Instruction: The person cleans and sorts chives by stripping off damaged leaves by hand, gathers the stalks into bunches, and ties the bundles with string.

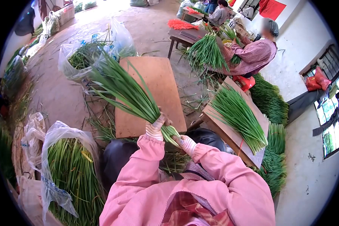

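A bunch of garlic chives (128, 88) slants up and to the left over a brown board (167, 90). My left hand (156, 127), in a striped glove with bare fingertips, is wrapped around the bunch near its stems. At the pale stem ends, my right hand (185, 144), gloved the same way, is closed with its fingers on the stems. On a second board (237, 145) to my right lies a loose pile of chives (239, 116). The leaf tips of the held bunch reach over an open plastic bag of greens (79, 56).
A plastic bag of chives (73, 177) stands at my left. Stacked chives (273, 150) line the right wall. Ahead, a co-worker (254, 52) handles chives beside a table (186, 35) holding red ties (180, 24). Loose leaves litter the floor (52, 96).
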The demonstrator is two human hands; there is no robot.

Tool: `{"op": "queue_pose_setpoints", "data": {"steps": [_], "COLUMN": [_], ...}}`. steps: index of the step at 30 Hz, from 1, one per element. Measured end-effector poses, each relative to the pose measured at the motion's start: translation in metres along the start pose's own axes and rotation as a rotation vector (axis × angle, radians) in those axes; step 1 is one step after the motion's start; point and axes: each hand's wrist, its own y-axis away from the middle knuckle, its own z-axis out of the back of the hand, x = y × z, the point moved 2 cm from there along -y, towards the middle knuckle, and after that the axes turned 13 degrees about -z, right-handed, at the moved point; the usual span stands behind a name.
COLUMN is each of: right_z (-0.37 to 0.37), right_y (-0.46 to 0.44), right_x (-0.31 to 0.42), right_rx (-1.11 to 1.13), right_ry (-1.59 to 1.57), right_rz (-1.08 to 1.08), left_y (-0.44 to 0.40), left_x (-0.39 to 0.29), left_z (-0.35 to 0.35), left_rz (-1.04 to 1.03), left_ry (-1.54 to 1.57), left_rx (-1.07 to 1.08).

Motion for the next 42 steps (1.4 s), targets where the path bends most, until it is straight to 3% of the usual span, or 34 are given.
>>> {"op": "queue_pose_setpoints", "data": {"steps": [3,5,6,10,12,14,15,17,19,20,21,22,25,27,29,30,31,34,35,39,41,42], "right_z": [-0.009,-0.012,-0.009,-0.007,-0.006,0.003,0.012,0.029,0.043,0.054,0.09,0.066,0.045,0.036,0.022,0.006,0.005,0.013,0.018,0.04,0.032,0.025], "right_y": [0.003,0.01,0.012,0.018,0.031,0.034,0.04,0.041,0.049,0.032,-0.011,0.013,0.006,-0.014,-0.032,-0.016,-0.032,-0.021,-0.013,0.018,0.03,0.029], "right_x": [0.01,0.023,0.022,0.017,0.025,0.021,0.021,0.004,0.004,0.002,-0.022,-0.005,0.02,0.03,0.049,0.051,0.051,0.056,0.059,0.076,0.094,0.094], "right_rx": [0.015,-0.022,0.034,0.092,0.023,-0.081,-0.128,-0.177,-0.266,-0.278,0.118,-0.086,-0.153,-0.13,-0.26,-0.185,-0.28,-0.134,-0.146,-0.204,-0.547,-0.549], "right_ry": [0.006,0.056,-0.011,-0.137,-0.073,0.057,0.14,0.032,-0.193,-0.181,-0.583,-0.677,-0.824,-0.824,-0.695,-0.672,-0.636,-0.636,-0.757,-0.456,0.942,1.082], "right_rz": [0.036,0.15,0.145,0.263,0.274,0.4,0.286,0.423,0.428,0.806,0.525,0.59,0.73,0.794,0.769,0.62,0.648,0.736,0.657,0.555,0.874,0.774], "left_y": [-0.012,-0.016,-0.017,-0.023,-0.022,-0.024,-0.025,-0.039,-0.05,-0.049,-0.049,-0.046,-0.033,-0.029,-0.025,-0.023,-0.022,-0.024,-0.025,-0.023,-0.023,-0.021], "left_x": [-0.004,-0.004,-0.009,-0.006,-0.008,-0.009,-0.011,-0.018,-0.016,-0.013,-0.013,-0.011,-0.011,-0.009,-0.001,0.003,0.004,0.001,0.0,0.009,0.017,0.018], "left_z": [0.001,0.011,0.008,0.024,0.018,0.017,0.019,0.02,0.023,0.022,0.017,0.013,-0.003,-0.009,-0.008,-0.008,-0.008,-0.004,-0.003,-0.004,-0.002,-0.003], "left_rz": [-0.05,-0.015,-0.006,0.009,-0.001,-0.032,-0.065,-0.159,-0.205,-0.204,-0.247,-0.229,-0.242,-0.218,-0.171,-0.128,-0.125,-0.058,-0.066,0.0,0.012,0.011], "left_ry": [-0.017,0.187,0.185,0.331,0.364,0.273,0.182,0.272,0.297,0.32,0.254,0.298,0.314,0.278,0.261,0.251,0.248,0.319,0.322,0.287,0.194,0.109], "left_rx": [-0.002,-0.097,-0.221,-0.366,-0.45,-0.389,-0.332,-0.299,-0.238,-0.2,-0.259,-0.26,-0.296,-0.239,-0.251,-0.262,-0.262,-0.235,-0.243,-0.235,-0.237,-0.227]}}
